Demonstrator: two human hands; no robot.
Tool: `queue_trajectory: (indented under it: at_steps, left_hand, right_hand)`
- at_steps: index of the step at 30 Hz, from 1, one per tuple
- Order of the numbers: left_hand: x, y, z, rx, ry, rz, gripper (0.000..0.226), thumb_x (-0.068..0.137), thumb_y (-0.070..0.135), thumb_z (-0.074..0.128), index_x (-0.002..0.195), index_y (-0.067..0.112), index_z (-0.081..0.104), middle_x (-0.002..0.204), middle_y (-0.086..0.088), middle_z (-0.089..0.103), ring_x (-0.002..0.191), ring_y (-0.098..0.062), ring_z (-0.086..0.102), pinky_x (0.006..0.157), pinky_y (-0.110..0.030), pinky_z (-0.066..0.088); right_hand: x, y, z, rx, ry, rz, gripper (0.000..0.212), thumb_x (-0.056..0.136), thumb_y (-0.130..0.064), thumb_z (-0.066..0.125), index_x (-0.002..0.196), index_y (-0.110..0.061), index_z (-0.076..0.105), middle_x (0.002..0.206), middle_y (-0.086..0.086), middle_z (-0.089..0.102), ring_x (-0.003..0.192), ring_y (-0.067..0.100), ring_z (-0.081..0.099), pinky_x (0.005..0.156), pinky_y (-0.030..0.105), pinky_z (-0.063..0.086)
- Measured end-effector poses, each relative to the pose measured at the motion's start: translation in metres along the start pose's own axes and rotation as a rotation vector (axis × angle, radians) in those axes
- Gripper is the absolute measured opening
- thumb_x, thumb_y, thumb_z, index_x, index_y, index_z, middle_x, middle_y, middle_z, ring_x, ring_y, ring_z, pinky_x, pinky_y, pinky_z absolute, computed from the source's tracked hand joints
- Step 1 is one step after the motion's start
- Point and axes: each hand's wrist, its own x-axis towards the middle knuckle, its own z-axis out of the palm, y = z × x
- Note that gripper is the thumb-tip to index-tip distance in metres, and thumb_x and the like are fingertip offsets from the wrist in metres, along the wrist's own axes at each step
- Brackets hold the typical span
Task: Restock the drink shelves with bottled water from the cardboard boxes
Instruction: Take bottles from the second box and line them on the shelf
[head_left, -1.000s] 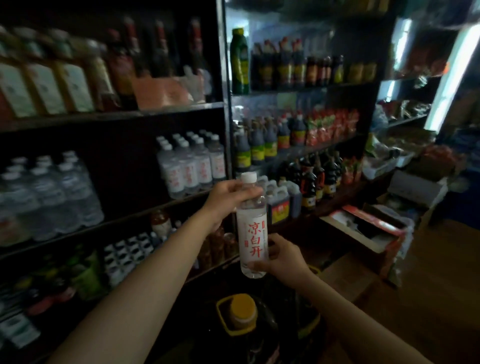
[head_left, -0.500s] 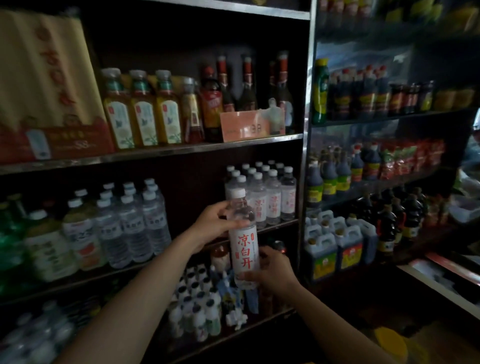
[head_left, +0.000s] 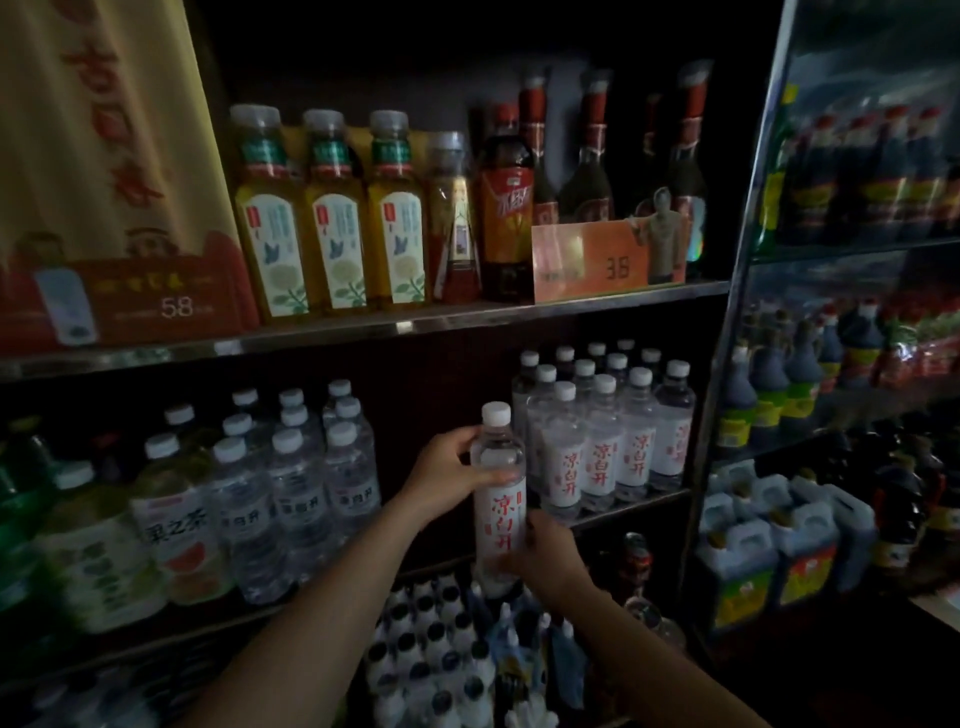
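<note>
A clear water bottle (head_left: 500, 493) with a white cap and red characters on its label stands upright in front of the middle shelf (head_left: 631, 505). My left hand (head_left: 451, 480) grips its upper part from the left. My right hand (head_left: 549, 558) holds its lower part from the right. Just to the right, several matching water bottles (head_left: 608, 431) stand in rows on that shelf. The held bottle is in the air, left of that group and in front of a dark gap.
More water bottles (head_left: 296, 483) and fruit tea bottles (head_left: 174, 525) fill the shelf's left side. Yellow tea bottles (head_left: 332, 218) and dark bottles stand on the shelf above. Small white-capped bottles (head_left: 441, 649) sit below. A metal upright (head_left: 727, 332) separates the sauce shelves at right.
My view has swung left and closer to the shelves. Both hands have carried the bottle up toward the gap beside the matching bottles. The grips are unchanged.
</note>
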Motion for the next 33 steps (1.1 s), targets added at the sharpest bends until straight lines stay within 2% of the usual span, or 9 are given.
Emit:
queue_trajectory:
  at_steps: [2,5,11,15,18,21,24,31,33]
  left_hand:
    - [0.017,-0.009,-0.004,0.025,0.000,-0.002,0.054,0.067,0.021,0.085,0.117,0.026,0.064,0.105,0.015,0.067,0.094,0.010,0.059,0.071,-0.006,0.047]
    - [0.040,-0.030,-0.004,0.063,-0.003,-0.032,0.058,0.064,0.027,0.086,0.118,0.028,0.064,0.110,0.013,0.068,0.103,0.000,0.062,0.083,-0.019,0.050]
    - [0.081,-0.056,0.002,0.095,0.011,-0.041,0.076,0.060,0.038,0.086,0.128,0.028,0.057,0.120,0.011,0.064,0.107,-0.005,0.061,0.092,-0.035,0.053]
    - [0.102,-0.061,0.004,0.055,0.052,-0.027,0.070,0.069,0.020,0.083,0.132,0.026,0.052,0.114,0.012,0.061,0.101,-0.007,0.062,0.085,-0.027,0.054]
    - [0.121,-0.065,0.008,0.039,0.073,-0.032,0.068,0.072,0.014,0.081,0.132,0.026,0.050,0.106,0.016,0.057,0.096,-0.007,0.060,0.076,-0.019,0.051]
    - [0.143,-0.072,0.008,0.061,0.120,-0.033,0.069,0.072,0.015,0.081,0.133,0.022,0.050,0.115,0.007,0.059,0.102,-0.011,0.061,0.081,-0.025,0.052]
    - [0.164,-0.079,0.010,0.061,0.164,-0.022,0.068,0.071,0.012,0.081,0.132,0.019,0.052,0.114,0.004,0.060,0.105,-0.015,0.061,0.090,-0.033,0.052]
    - [0.201,-0.085,0.019,0.032,0.251,-0.026,0.066,0.070,0.013,0.082,0.131,0.017,0.054,0.120,-0.005,0.064,0.108,-0.020,0.061,0.094,-0.037,0.050]
    - [0.206,-0.086,0.022,0.041,0.281,-0.014,0.064,0.071,0.015,0.081,0.129,0.018,0.056,0.119,-0.004,0.065,0.107,-0.019,0.061,0.092,-0.036,0.050]
  right_hand:
    - [0.020,-0.001,0.005,-0.070,0.011,0.020,0.048,0.073,-0.023,0.079,0.114,-0.014,0.055,0.102,-0.007,0.062,0.094,0.009,0.059,0.070,0.018,0.048]
    - [0.050,0.008,0.014,-0.146,0.033,0.037,0.045,0.075,-0.026,0.075,0.113,-0.013,0.055,0.109,-0.001,0.066,0.099,0.017,0.064,0.081,0.030,0.054]
    - [0.081,0.011,0.022,-0.035,0.126,0.078,0.045,0.077,-0.021,0.076,0.113,-0.011,0.051,0.104,0.001,0.064,0.099,0.019,0.064,0.075,0.027,0.050]
    - [0.093,0.006,0.027,-0.016,0.242,0.095,0.030,0.087,-0.022,0.066,0.103,-0.011,0.043,0.107,0.010,0.065,0.096,0.026,0.064,0.067,0.027,0.044]
    - [0.107,0.006,0.033,-0.078,0.292,0.094,0.030,0.086,-0.023,0.067,0.097,-0.014,0.040,0.105,0.011,0.067,0.095,0.028,0.065,0.064,0.027,0.043]
    - [0.124,0.003,0.037,-0.188,0.322,0.060,0.021,0.093,-0.025,0.056,0.103,-0.013,0.042,0.107,0.010,0.067,0.098,0.029,0.065,0.072,0.033,0.048]
    - [0.143,0.003,0.038,-0.290,0.331,0.043,0.020,0.098,-0.022,0.044,0.114,-0.009,0.044,0.111,0.010,0.065,0.102,0.029,0.064,0.080,0.034,0.049]
    - [0.187,0.010,0.048,-0.337,0.375,0.038,0.023,0.099,-0.022,0.041,0.116,-0.010,0.051,0.114,0.007,0.063,0.107,0.024,0.062,0.088,0.031,0.052]
    - [0.195,0.015,0.049,-0.179,0.431,-0.039,0.029,0.101,-0.024,0.036,0.120,-0.008,0.051,0.115,0.006,0.061,0.107,0.021,0.061,0.083,0.021,0.052]
